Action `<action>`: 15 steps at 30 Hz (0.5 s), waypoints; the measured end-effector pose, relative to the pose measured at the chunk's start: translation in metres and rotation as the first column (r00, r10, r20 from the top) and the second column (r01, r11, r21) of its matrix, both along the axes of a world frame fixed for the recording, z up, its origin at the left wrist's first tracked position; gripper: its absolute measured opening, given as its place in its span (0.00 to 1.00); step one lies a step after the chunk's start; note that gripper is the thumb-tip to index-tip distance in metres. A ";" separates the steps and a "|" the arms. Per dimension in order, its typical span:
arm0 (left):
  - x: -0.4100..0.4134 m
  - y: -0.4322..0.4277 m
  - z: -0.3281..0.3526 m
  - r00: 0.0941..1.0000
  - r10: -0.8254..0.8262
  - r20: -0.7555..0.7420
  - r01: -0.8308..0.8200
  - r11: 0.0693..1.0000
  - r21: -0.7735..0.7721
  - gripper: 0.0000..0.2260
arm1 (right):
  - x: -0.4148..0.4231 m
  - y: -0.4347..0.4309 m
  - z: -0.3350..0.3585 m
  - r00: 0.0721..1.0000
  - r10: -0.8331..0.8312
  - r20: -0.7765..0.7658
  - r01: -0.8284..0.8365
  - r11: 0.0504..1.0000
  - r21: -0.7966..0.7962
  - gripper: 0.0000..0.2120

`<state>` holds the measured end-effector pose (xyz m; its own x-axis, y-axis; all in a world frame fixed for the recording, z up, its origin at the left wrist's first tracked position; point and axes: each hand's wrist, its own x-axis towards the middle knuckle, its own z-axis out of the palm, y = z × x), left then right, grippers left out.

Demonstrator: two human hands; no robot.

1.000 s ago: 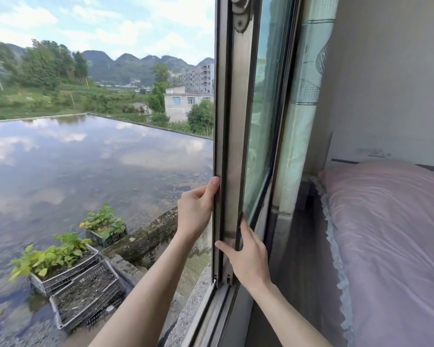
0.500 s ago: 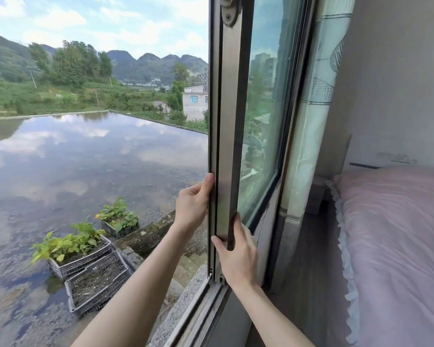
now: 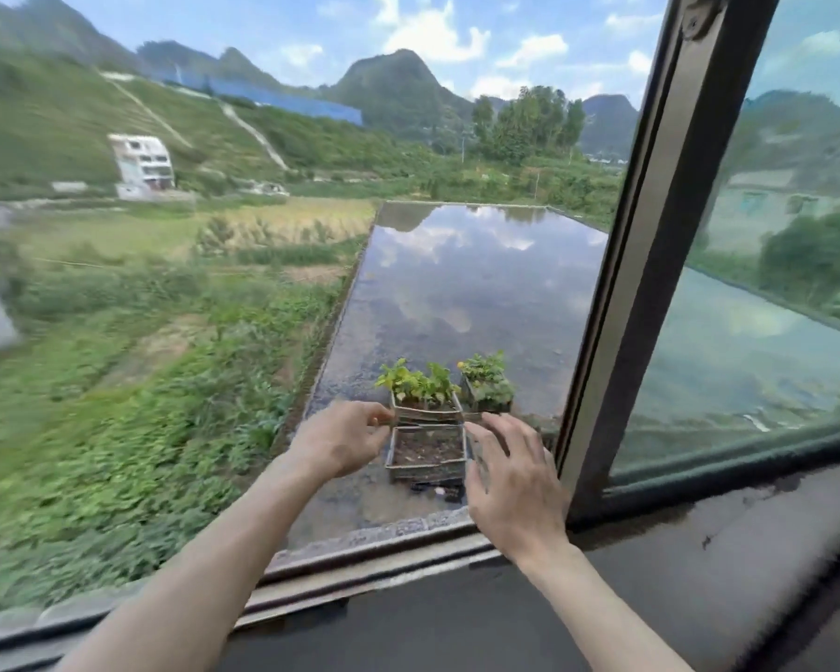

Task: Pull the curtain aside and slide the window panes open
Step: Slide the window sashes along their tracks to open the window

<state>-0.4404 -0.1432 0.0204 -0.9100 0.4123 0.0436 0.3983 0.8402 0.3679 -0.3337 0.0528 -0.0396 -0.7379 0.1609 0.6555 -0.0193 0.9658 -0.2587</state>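
The window stands open across the left and middle of the view. The slid-aside window pane (image 3: pixel 767 264) fills the right, its metal frame edge (image 3: pixel 651 225) running diagonally from top right down to the track (image 3: pixel 360 569). My left hand (image 3: pixel 340 443) hovers in the open gap, fingers loosely curled, holding nothing. My right hand (image 3: pixel 510 482) is just left of the frame edge, fingers spread, apart from the frame. No curtain is in view.
A dark window sill (image 3: pixel 602 599) runs along the bottom. Outside and below lie a flooded flat roof (image 3: pixel 457 293), crates with green plants (image 3: pixel 423 395) and an earth-filled crate (image 3: pixel 428 453). Fields, hills and a white building (image 3: pixel 141 164) lie beyond.
Both hands have let go of the pane's frame edge and moved left into the open gap. The view has swung left, so the curtain and bed are out of sight.
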 end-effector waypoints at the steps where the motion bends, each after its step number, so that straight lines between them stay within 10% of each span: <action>1: 0.010 -0.019 0.002 0.999 0.050 -0.012 -0.050 0.998 -0.035 0.15 | -0.001 -0.010 0.005 0.999 0.038 0.033 -0.037 0.999 -0.008 0.19; 15: 0.223 -0.340 0.069 0.744 0.651 -0.151 -0.668 0.733 -0.133 0.16 | 0.037 -0.303 0.093 0.657 0.687 0.310 -0.735 0.676 0.058 0.19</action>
